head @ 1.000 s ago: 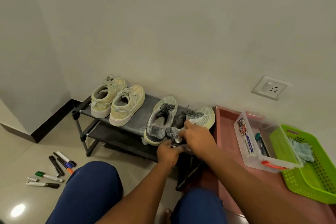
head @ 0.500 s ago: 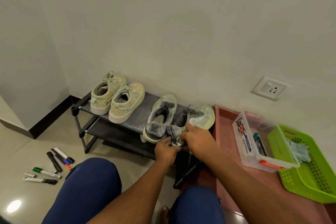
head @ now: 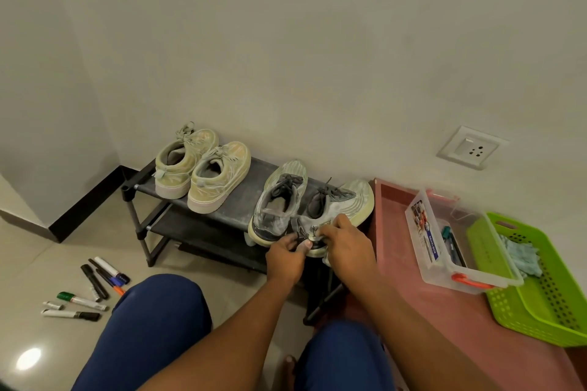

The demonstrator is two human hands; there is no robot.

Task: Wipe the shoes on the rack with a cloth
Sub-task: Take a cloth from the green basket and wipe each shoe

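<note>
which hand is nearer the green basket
Right. The right hand grips the grey shoe's heel, on the side toward the green basket; the left hand is beside it, farther from the basket.

both bare forearms reaching forward from bottom of view, hands close together almost touching, left hand [head: 286, 255] knuckles up with fingers curled and thumb tip showing, right hand [head: 344, 243] just beside it, fingers bent down in a pinch, knees in blue either side

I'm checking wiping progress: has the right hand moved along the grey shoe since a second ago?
Yes. The right hand has slid from the laces back toward the heel of the grey shoe, nearer the rack's front edge.
</note>
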